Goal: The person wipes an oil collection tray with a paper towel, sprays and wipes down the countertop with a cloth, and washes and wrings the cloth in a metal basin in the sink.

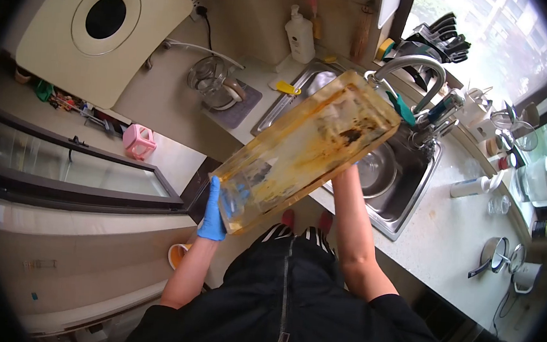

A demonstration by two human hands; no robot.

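Note:
A long, clear plastic box (301,144) with yellow and brown stains is held up slantwise in front of me, its far end over the sink. In a blue glove, my left hand (213,214) grips the near left end, and blue shows through the plastic there. My right hand (353,167) supports the box from beneath on its right side. Only a sliver of blue glove shows at that wrist; the fingers are hidden behind the box. Dark brown residue is thickest toward the far end.
A steel sink (405,210) holds a metal bowl (377,173) under a curved faucet (417,63). A glass kettle (219,83), a white pump bottle (300,35) and a knife block (435,39) stand around. A white bottle (471,186) and small pot (493,252) occupy the right counter.

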